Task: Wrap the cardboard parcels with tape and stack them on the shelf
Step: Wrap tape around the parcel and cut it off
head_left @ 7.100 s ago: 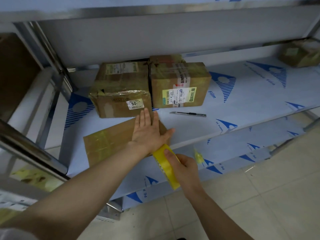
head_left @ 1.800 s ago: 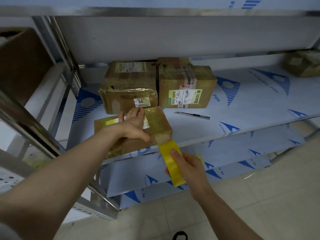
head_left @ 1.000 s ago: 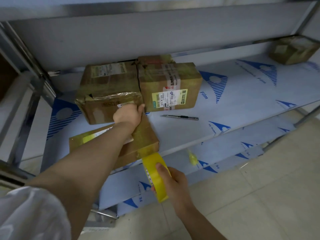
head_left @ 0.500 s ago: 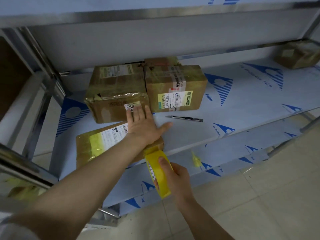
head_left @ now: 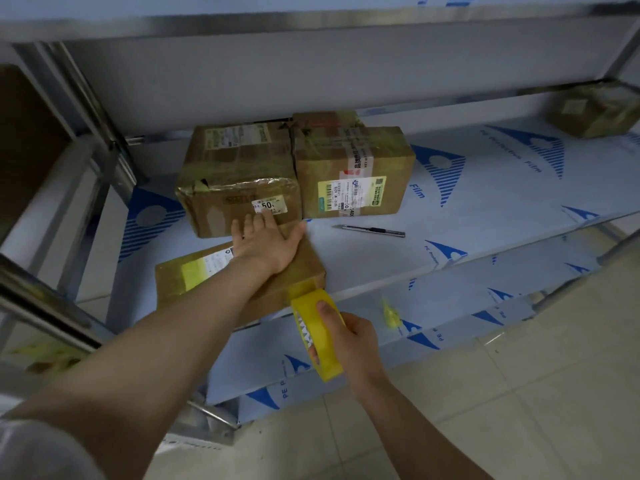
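Left hand (head_left: 266,242) lies flat, fingers straight and spread, pressing on top of the flat parcel (head_left: 306,266); fingertips reach the box behind. Right hand (head_left: 348,336) is curled round one yellow tape roll (head_left: 325,362), thumb on its outer face, held just below and in front of the parcel's near right corner. A short tape strip (head_left: 304,289) runs from the roll up to that corner. The hands are apart.

The flat parcel sits at the front edge of the metal shelf (head_left: 485,202), angled, with a white-and-yellow label (head_left: 207,266) showing beside the forearm.

There are five parcels in all: the flat one, a left box (head_left: 239,181) and a right box (head_left: 349,171) touching side by side right behind it, a smaller box (head_left: 323,118) partly hidden behind those two, and a far box (head_left: 595,110) at the shelf's right end.

One utility knife (head_left: 369,231) lies on the shelf film, right of the hand. One yellow tape scrap (head_left: 391,313) sits on the lower shelf (head_left: 457,306). Tiled floor (head_left: 519,393) below. White sleeve (head_left: 34,452) at bottom left.
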